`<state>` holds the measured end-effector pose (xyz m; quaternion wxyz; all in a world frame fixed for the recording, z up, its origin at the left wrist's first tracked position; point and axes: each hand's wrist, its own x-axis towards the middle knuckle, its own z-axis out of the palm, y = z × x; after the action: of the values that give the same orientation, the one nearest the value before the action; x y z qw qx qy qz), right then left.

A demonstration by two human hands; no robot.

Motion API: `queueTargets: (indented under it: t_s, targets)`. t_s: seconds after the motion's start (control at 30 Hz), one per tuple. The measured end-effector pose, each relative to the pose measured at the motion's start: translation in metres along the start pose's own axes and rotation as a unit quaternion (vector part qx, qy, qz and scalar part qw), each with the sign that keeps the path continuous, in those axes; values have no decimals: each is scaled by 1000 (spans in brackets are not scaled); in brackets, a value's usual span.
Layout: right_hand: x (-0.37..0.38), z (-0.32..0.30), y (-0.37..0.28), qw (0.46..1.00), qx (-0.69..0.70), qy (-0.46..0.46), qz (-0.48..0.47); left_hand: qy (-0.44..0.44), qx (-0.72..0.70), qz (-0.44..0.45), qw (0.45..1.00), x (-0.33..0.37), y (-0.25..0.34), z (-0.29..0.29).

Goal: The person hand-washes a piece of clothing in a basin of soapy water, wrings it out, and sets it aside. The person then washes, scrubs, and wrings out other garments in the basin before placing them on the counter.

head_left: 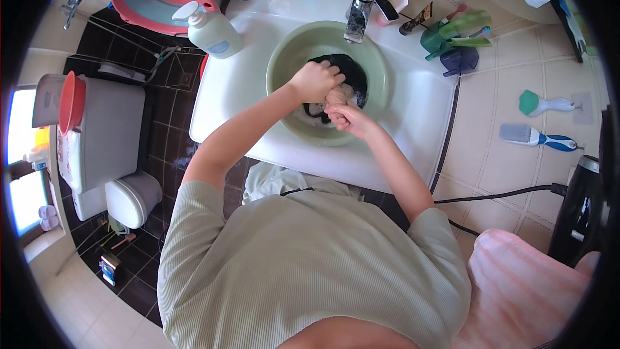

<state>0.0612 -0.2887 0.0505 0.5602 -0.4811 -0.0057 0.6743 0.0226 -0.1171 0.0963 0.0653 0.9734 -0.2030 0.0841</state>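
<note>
pale cloth (337,95) bunched between left hand (318,81) and right hand (349,120)

the pale cloth is a short wad above the middle of the green basin (278,68), its long axis seeming to run from the sink's far edge toward its near edge. the left hand is on the far-left side of it, the right hand on the near-right, so neither is clearly closer: both touch it. the grip of each hand looks clenched on the cloth, fingers curled in; how much is tucked inside cannot be told.

under and beyond the hands, a dark cloth (354,76) lies in the basin, with pale suds about it. the basin sits in the white sink (416,148), and the tap (359,14) stands at the sink's far edge, with its spout over the basin's rim. a pump bottle (216,35) stands by the sink's far-left corner, a green cup (435,41) by the far-right one. past the right edge, two brushes, one green-headed (544,103), one blue-handled (537,136), hang on the wall.
</note>
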Motion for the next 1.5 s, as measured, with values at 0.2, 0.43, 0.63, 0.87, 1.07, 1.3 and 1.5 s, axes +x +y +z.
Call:
queueTargets:
  t_s: [0.2,0.43,0.63,0.87,1.07,1.3,1.5]
  targets:
    - [3,13,-7,678,-591,350,-261,-17,-37,-105,994,-14,0,-2]
    - [-10,64,-24,513,-643,452,-345,132,-152,-167,965,-44,2,-45]
    - [2,143,-50,593,-570,382,-421,254,-144,-262,920,-103,-23,-80]
    - [76,206,-49,620,-580,310,-428,251,-132,-372,884,-200,-77,-72]
    - [143,226,-37,644,-550,285,-448,257,-122,-412,866,-241,-107,-65]
    - [172,230,-25,660,-543,336,-395,225,-128,-378,889,-259,-136,-34]
    - [163,226,-15,650,-531,362,-404,225,-86,-351,905,-245,-119,-67]
